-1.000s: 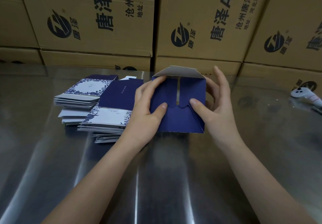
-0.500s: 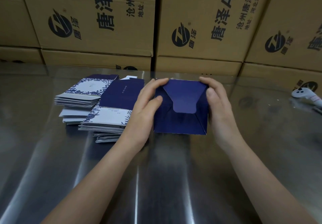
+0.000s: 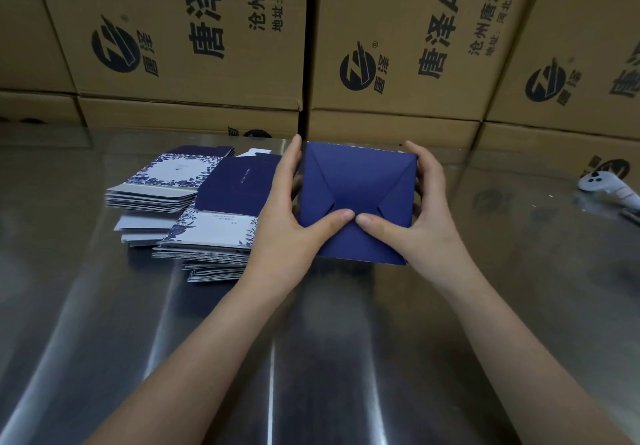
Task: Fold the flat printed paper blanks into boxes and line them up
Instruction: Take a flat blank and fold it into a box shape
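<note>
Step in hand: closing the interlocking end of one box (image 3: 356, 181). It sits between the two hands over the middle of the desk (image 3: 311, 358), closed end tilted toward the camera, just right of the flat blanks (image 3: 207, 236). Whether its lower edge rests on the steel cannot be told.

Left hand (image 3: 287, 226) wraps the left wall and right hand (image 3: 427, 226) the right wall. The fingers curl behind, and both thumbs press side by side where the triangular flaps meet. Neither hand holds anything else.

Judgement: the flaps look seated or close to it. The next move calls for a last firm press at the centre so the tabs lock. Then the box gets turned upright and set down to start a row (no finished boxes are in view, so this reads as early).

Materials:
- Box: matte navy card with a square face and crisp diagonal creases.
- Blanks: thin card in loose, fanned piles, with white panels printed in blue florals, navy panels and pale edges.
- Desk: polished steel with smeared reflections, likely slick under light card.
- Behind: brown corrugated cartons (image 3: 173, 29) with black print.
- Far right: a white controller (image 3: 609, 188).
</note>
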Tool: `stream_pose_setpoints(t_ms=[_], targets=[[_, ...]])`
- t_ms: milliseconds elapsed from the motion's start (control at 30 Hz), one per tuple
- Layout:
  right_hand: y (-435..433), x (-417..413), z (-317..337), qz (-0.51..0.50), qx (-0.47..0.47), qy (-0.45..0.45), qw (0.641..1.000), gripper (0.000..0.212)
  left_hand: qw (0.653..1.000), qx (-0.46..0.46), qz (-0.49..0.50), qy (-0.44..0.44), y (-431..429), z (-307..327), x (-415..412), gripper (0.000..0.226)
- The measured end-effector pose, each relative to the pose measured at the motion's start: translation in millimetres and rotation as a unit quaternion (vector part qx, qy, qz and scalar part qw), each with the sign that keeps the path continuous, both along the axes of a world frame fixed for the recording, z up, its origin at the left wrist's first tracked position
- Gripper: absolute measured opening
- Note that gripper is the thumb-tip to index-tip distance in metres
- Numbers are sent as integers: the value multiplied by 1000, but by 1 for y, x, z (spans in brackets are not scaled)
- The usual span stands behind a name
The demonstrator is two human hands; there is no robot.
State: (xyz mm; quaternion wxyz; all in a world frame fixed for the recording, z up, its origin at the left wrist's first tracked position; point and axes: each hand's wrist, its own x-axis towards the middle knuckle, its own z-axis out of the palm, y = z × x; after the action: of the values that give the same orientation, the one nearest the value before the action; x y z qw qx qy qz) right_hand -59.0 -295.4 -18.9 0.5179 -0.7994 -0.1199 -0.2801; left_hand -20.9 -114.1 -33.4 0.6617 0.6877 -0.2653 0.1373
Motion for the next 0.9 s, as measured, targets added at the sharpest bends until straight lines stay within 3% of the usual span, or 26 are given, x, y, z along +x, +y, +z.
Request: stream_pose_setpoints(t_ms=[300, 567, 900], targets=[[0, 1, -2, 51, 44, 13, 998, 86, 999, -25, 2, 30, 0, 1, 2, 70], [1, 2, -6, 39, 37, 4, 999, 80, 997, 27, 67, 16, 1, 3, 0, 90], [5, 3, -9, 6, 18, -18, 1000, 77, 991, 48, 122, -9, -4, -3, 1, 78]])
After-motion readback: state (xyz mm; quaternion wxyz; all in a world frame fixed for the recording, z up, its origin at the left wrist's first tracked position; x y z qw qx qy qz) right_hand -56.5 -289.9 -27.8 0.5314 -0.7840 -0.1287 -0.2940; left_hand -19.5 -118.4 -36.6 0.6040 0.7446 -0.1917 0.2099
